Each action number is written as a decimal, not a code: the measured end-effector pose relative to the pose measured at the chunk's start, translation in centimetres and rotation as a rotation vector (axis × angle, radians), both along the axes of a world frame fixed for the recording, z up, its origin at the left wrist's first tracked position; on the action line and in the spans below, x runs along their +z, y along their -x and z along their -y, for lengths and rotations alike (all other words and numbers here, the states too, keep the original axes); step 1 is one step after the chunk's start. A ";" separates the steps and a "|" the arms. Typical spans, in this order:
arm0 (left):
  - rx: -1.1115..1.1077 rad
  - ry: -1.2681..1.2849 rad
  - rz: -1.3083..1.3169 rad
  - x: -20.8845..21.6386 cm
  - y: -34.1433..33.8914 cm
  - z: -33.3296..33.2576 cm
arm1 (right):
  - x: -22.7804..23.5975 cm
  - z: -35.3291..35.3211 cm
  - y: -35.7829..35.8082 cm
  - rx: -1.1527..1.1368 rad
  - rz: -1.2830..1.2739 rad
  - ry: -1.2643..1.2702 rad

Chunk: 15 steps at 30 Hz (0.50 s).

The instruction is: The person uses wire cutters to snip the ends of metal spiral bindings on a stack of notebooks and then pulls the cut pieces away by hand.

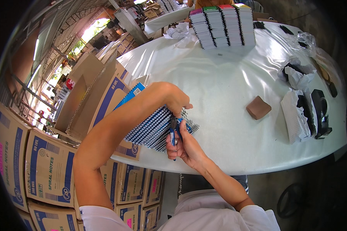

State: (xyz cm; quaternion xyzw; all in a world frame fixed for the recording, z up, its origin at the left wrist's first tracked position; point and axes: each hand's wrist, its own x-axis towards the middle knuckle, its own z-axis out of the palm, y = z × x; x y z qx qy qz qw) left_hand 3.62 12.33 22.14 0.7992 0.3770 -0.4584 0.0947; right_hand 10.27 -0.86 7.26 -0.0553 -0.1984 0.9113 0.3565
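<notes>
Near frame centre, the right hand [187, 147] grips blue-handled metal pliers [172, 130] pointing upward; blue wire-bound notebooks [152, 129] stretch leftward beneath; I can't tell what the left hand [176, 100] grasps.

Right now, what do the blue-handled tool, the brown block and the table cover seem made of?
Blue-handled tool: probably metal with plastic grips, from silvery and blue parts. Table cover: likely glossy plastic, given wrinkles and reflections. Brown block: matte, plain; perhaps foam or wood.
</notes>
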 end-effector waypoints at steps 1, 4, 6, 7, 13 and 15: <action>-0.017 -0.003 -0.019 0.0 -0.3 0.0 | -1.1 -0.6 -0.1 0.071 -0.106 -0.014; -0.026 -0.003 -0.049 -0.3 -0.8 -0.1 | -3.3 -1.4 0.0 0.230 -0.407 -0.004; 0.012 0.007 -0.060 -0.5 -0.4 0.0 | -0.8 0.3 0.1 0.001 0.007 -0.008; 0.033 0.012 -0.065 -0.4 -0.4 -0.1 | 0.3 1.0 0.1 -0.115 0.215 -0.012; 0.065 0.016 -0.057 -0.5 -0.5 -0.2 | 0.2 0.2 0.1 -0.108 0.176 0.036; 0.046 0.009 -0.073 -0.4 -0.9 0.0 | -2.4 -1.2 0.4 0.142 -0.292 0.039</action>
